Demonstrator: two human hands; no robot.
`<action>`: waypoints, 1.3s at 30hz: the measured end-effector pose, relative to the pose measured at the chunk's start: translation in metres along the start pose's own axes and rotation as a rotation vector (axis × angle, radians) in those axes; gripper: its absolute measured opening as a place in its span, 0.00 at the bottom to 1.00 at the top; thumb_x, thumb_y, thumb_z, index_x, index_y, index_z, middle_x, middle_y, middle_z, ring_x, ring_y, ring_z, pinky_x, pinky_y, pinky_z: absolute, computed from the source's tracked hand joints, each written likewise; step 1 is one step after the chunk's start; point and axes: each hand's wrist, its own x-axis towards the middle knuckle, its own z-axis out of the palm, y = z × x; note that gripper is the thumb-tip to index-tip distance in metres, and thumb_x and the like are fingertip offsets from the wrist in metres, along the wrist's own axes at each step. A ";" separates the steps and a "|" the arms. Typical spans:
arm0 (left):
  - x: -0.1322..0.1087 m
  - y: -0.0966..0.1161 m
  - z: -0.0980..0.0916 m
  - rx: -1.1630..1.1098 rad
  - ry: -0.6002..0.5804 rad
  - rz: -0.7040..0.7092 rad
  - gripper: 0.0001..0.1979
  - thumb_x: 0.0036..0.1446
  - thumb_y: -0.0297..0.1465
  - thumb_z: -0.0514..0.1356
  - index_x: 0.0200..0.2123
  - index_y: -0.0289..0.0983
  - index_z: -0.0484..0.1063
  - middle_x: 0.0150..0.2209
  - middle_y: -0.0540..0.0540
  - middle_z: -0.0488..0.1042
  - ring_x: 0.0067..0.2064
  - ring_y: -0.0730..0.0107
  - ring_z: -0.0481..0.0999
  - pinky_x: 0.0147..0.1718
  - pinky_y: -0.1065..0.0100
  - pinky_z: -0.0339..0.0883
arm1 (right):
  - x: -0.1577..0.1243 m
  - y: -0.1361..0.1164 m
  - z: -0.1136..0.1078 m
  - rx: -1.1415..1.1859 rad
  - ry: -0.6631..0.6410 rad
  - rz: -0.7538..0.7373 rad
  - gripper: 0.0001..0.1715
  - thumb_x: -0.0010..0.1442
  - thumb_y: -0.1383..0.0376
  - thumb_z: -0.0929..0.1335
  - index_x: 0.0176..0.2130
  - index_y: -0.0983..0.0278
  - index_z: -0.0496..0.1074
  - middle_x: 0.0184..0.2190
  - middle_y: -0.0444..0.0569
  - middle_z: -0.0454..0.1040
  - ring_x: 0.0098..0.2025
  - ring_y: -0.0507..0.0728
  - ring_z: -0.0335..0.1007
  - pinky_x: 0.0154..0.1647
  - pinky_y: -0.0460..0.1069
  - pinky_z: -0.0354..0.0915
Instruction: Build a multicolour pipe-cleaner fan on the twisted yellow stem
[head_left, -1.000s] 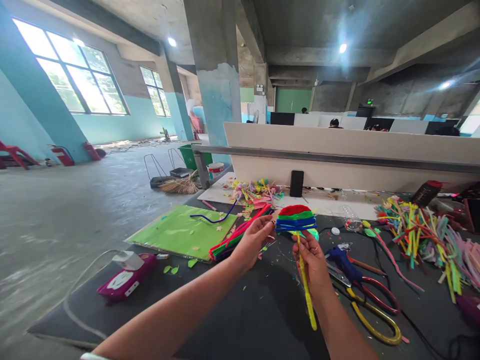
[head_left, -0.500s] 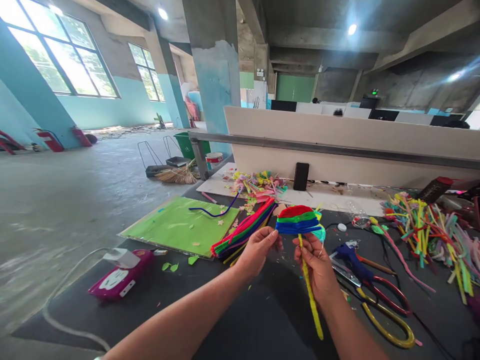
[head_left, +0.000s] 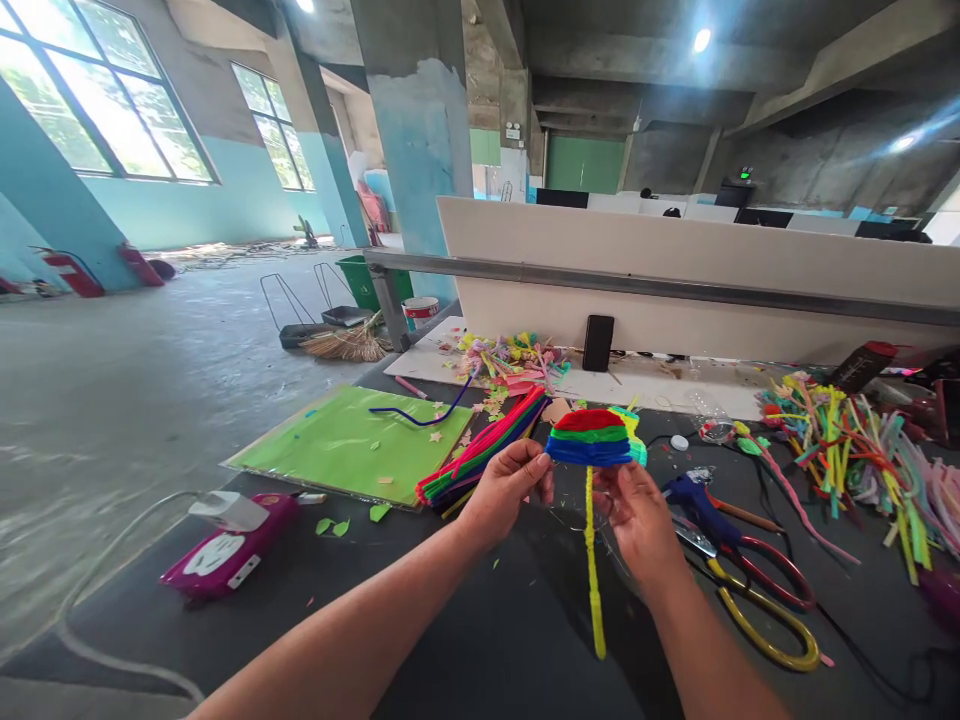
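A small dome-shaped piece (head_left: 591, 438) of pipe cleaners, banded red, green and blue, is held up above the dark table. A twisted yellow stem (head_left: 594, 560) hangs down from its lower edge. My left hand (head_left: 510, 490) pinches the left corner of the piece between thumb and fingers. My right hand (head_left: 634, 510) has its fingers closed at the lower right edge, beside the stem. Just behind the piece, yellow and turquoise pipe cleaners (head_left: 634, 435) show in part. Left of it lies a bundle of pink, green, blue and purple pipe cleaners (head_left: 487, 445).
Scissors (head_left: 780, 615) and a blue-handled tool (head_left: 701, 510) lie to the right, near a large pile of pipe cleaners (head_left: 840, 430). At left are a green sheet (head_left: 352, 445) and a purple power strip (head_left: 225, 550). A phone (head_left: 598, 343) leans at the back.
The yellow stem now hangs nearly straight down instead of slanting right. My right hand has moved off the stem to the edge of the piece. The view has shifted slightly.
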 end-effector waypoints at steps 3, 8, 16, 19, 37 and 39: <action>0.000 0.000 -0.001 0.003 -0.037 -0.013 0.11 0.55 0.36 0.60 0.27 0.36 0.64 0.21 0.51 0.68 0.22 0.75 0.68 0.23 0.72 0.59 | 0.003 -0.005 -0.006 0.015 0.118 -0.108 0.11 0.52 0.60 0.72 0.37 0.60 0.73 0.28 0.43 0.73 0.30 0.51 0.69 0.29 0.46 0.66; 0.000 -0.002 -0.003 0.064 -0.058 -0.032 0.10 0.53 0.36 0.61 0.27 0.35 0.65 0.21 0.51 0.69 0.22 0.77 0.66 0.24 0.73 0.57 | 0.007 -0.012 -0.011 0.031 0.190 -0.174 0.13 0.48 0.60 0.74 0.35 0.61 0.74 0.23 0.41 0.70 0.23 0.48 0.64 0.24 0.45 0.61; 0.004 0.001 -0.007 0.131 0.019 -0.021 0.13 0.55 0.40 0.58 0.28 0.36 0.66 0.22 0.52 0.65 0.22 0.78 0.63 0.22 0.73 0.54 | 0.006 -0.010 -0.010 -0.031 0.199 -0.135 0.11 0.46 0.63 0.75 0.31 0.61 0.74 0.19 0.39 0.66 0.21 0.47 0.60 0.24 0.46 0.59; 0.006 0.001 -0.006 0.138 0.066 -0.023 0.12 0.52 0.39 0.61 0.31 0.36 0.68 0.23 0.53 0.64 0.23 0.79 0.62 0.21 0.74 0.54 | 0.005 -0.006 -0.008 -0.067 0.165 -0.116 0.10 0.47 0.63 0.74 0.32 0.61 0.74 0.20 0.39 0.65 0.22 0.47 0.60 0.25 0.46 0.60; 0.011 -0.005 -0.011 0.237 0.042 -0.153 0.14 0.47 0.38 0.65 0.29 0.35 0.68 0.24 0.53 0.66 0.22 0.80 0.64 0.18 0.77 0.55 | 0.009 -0.005 -0.013 -0.375 0.202 -0.103 0.13 0.46 0.57 0.73 0.31 0.62 0.75 0.20 0.39 0.67 0.21 0.48 0.56 0.21 0.45 0.53; 0.011 -0.004 -0.011 0.232 0.039 -0.160 0.14 0.47 0.39 0.65 0.30 0.35 0.68 0.24 0.53 0.65 0.22 0.81 0.63 0.18 0.77 0.55 | 0.009 -0.006 -0.014 -0.387 0.211 -0.112 0.12 0.46 0.58 0.73 0.30 0.63 0.75 0.19 0.39 0.66 0.21 0.48 0.56 0.21 0.45 0.52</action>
